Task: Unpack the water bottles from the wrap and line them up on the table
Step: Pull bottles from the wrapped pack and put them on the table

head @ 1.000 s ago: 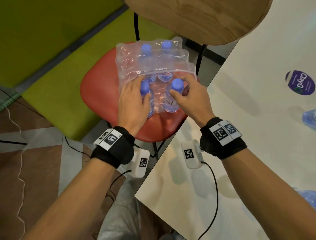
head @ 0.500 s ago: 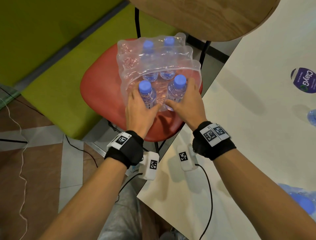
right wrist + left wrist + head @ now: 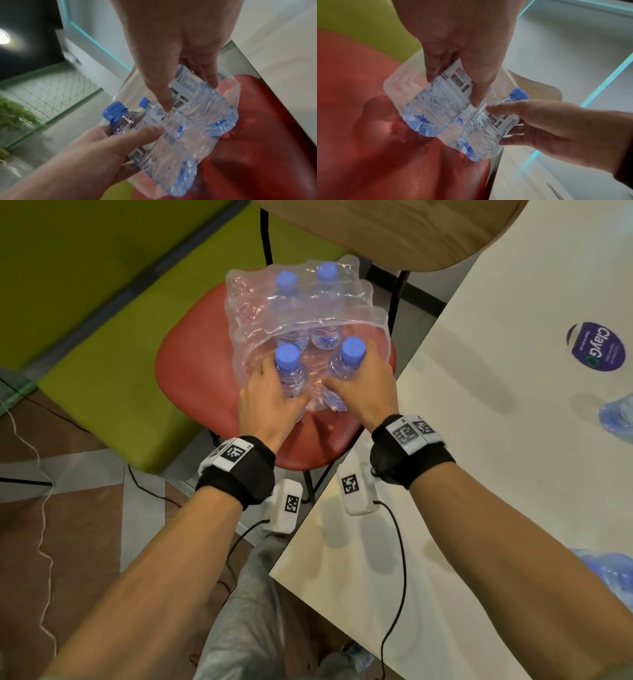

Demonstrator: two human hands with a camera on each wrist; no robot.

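Fingers of the left hand (image 3: pixel 270 402) curl round the near-left clear plastic water bottle with a blue cap (image 3: pixel 289 374), thumb (image 3: pixel 477 86) on its inner side and the other fingers (image 3: pixel 435 67) on the outer side over the white barcode label; fingers of the right hand (image 3: pixel 363 392) wrap the near-right clear bottle with a blue cap (image 3: pixel 346 364) the same way, thumb (image 3: pixel 159 92) pressed against the label. Both bottles stand between the two palms, side by side and almost touching, their bases still inside the torn-open clear plastic shrink wrap (image 3: pixel 308 313). To finish this lift well, I would judge it best to draw each bottle straight up along its own axis, gripping at the labelled waist rather than the thin ribbed lower body (which looks likely to buckle), so the film slips off instead of dragging the whole pack. Just beyond the fingertips, two more blue-capped bottles (image 3: pixel 305 302) sit upright under the film that still covers them. Beneath the knuckles lies the round red chair seat (image 3: pixel 191 371) that carries the pack. Out past the right wrist spreads the white table (image 3: pixel 479 474), where part of another bottle (image 3: pixel 616 416) shows at the far right edge, well apart from the fingers; the two held bottles would go there in a row.
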